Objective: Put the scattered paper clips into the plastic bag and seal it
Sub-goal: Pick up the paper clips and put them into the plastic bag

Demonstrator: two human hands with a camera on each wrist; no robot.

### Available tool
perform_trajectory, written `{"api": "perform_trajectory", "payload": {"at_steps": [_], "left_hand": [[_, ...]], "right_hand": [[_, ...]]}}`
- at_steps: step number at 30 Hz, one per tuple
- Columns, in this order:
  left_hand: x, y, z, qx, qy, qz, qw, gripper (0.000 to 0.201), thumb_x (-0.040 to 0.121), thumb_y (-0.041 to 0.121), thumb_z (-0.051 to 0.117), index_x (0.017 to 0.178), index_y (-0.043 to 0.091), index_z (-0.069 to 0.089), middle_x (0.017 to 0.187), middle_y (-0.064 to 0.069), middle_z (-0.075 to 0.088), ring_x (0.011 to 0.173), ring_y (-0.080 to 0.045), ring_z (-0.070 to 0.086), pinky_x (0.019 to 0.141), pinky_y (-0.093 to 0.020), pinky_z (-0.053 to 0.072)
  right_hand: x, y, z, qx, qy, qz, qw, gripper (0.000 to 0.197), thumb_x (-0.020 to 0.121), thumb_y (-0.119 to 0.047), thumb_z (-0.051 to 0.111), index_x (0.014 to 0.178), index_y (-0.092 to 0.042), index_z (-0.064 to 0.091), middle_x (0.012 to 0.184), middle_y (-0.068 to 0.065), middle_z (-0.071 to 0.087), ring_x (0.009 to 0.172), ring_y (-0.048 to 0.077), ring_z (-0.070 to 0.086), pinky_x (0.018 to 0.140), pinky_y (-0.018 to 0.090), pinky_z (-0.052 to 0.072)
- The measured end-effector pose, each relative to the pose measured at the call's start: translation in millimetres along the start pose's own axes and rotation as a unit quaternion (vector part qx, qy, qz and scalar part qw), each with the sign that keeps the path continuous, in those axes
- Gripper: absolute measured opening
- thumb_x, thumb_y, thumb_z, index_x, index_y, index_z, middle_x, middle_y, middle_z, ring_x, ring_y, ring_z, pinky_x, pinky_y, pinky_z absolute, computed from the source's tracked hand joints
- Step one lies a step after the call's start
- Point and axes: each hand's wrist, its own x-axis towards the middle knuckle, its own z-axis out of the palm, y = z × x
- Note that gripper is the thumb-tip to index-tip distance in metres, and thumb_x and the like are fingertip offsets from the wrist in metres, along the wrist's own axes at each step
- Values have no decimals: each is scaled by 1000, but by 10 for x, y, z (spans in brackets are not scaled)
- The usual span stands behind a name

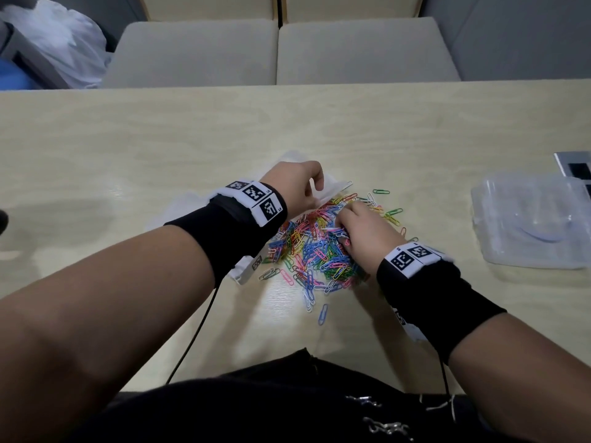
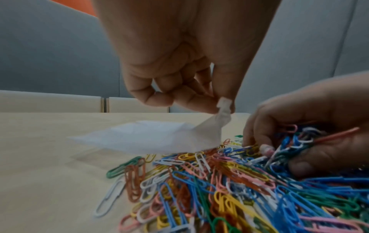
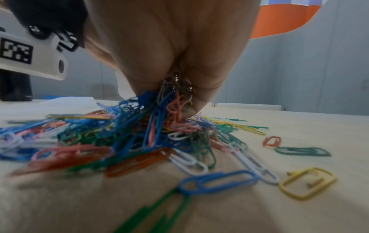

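Observation:
A heap of coloured paper clips (image 1: 315,251) (image 2: 229,181) (image 3: 119,141) lies on the light wooden table (image 1: 128,148) in front of me. At its far left edge lies a clear plastic bag (image 1: 332,188) (image 2: 143,135), flat on the table. My left hand (image 1: 300,183) (image 2: 221,104) pinches the bag's top strip between thumb and forefinger and lifts that edge. My right hand (image 1: 351,228) (image 3: 175,94) sits on the heap with its fingers curled round a bunch of clips. The same hand appears at right in the left wrist view (image 2: 289,141), full of clips.
A clear plastic box (image 1: 531,219) sits on the table at the right, with a grey socket plate (image 1: 575,167) behind it. Two beige chair seats (image 1: 281,52) stand beyond the far table edge. A white bag (image 1: 64,43) lies at far left. Loose clips (image 3: 303,182) are scattered around the heap.

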Motion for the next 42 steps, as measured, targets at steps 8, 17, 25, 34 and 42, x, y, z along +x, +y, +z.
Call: {"api": "perform_trajectory", "payload": {"at_steps": [8,17,25,34,42], "left_hand": [[0,16,34,17,-7,4,1000,29,80,25,73,102,18,55,79,7,62,77,-17,56,68,-26,39],[35,12,34,44,32,38,998,13,86,14,58,92,22,66,87,4,55,81,-19,53,76,-29,42],[53,-51,-43,74,100,7,992,34,88,6,49,106,22,72,116,-6,57,100,-28,59,82,-33,45],[-7,48,-117,75,84,49,992,33,84,15,58,114,23,68,116,-2,62,93,-22,64,91,-35,49],[20,93,-149,105,75,48,990,34,82,15,60,115,21,65,115,-2,61,96,-23,61,89,-37,49]], "right_hand": [[-84,-35,-11,92,23,13,995,62,89,-11,42,144,-28,18,134,14,43,119,30,48,99,43,43],[-23,-1,80,22,33,-2,999,44,91,-7,45,132,-22,39,112,12,44,100,32,50,82,36,46],[-44,-36,83,13,37,19,999,55,88,0,44,134,-28,32,113,11,44,103,32,48,81,42,49],[-129,-8,22,75,50,37,995,84,85,-2,53,147,-38,9,116,10,43,92,28,51,72,31,39],[-200,-79,60,63,115,143,981,88,73,-56,72,141,-21,28,138,8,38,121,31,46,95,42,46]]}}
